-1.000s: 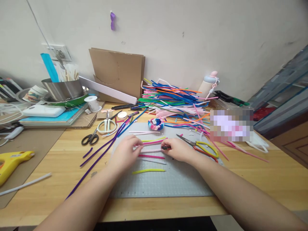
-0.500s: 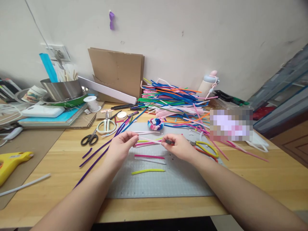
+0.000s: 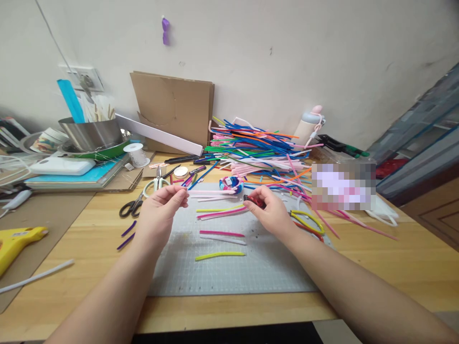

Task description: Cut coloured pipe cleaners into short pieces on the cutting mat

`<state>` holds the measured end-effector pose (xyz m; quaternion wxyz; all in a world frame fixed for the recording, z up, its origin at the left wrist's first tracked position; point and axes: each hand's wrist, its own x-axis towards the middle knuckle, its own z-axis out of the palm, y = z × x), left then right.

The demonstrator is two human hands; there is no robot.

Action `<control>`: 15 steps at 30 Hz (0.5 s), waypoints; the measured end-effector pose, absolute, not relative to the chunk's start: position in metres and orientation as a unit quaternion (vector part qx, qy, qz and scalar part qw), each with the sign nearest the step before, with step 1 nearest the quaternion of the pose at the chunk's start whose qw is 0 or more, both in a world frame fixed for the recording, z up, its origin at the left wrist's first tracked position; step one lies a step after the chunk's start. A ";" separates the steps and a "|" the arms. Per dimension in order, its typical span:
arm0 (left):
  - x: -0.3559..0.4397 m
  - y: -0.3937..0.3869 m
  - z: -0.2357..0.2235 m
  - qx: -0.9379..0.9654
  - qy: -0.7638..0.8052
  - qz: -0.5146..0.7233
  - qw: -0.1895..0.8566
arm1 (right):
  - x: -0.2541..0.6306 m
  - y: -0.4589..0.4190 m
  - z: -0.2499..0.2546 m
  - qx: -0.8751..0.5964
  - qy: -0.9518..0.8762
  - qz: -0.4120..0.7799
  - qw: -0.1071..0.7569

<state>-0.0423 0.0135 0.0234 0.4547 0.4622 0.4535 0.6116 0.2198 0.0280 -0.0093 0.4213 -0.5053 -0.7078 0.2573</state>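
My left hand is closed in a pinch at the left end of a pale pink pipe cleaner, which reaches right towards a multicoloured pipe-cleaner ring. My right hand is closed around a small black-and-red object; the fingers hide most of it, so its kind is unclear. Between and below the hands, short cut pipe cleaners lie on the grey cutting mat: a magenta piece, a white piece and a yellow-green piece. More pieces lie just left of my right hand.
Yellow-and-red-handled pliers lie right of my right hand. Black scissors and white-handled scissors are by my left hand. Behind is a heap of coloured pipe cleaners. A yellow glue gun lies far left.
My left hand has moved left and slightly up, away from my right hand. The pale strip no longer spans both hands. My right hand has risen slightly, showing red on its object.
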 end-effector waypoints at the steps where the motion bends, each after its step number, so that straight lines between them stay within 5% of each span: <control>1: -0.042 0.013 0.023 0.464 0.453 0.610 0.455 | 0.219 0.028 -0.009 -0.508 -0.704 0.252 0.427; 15: -0.041 0.012 0.025 0.480 0.450 0.596 0.461 | 0.218 0.019 -0.005 -0.544 -0.704 0.157 0.428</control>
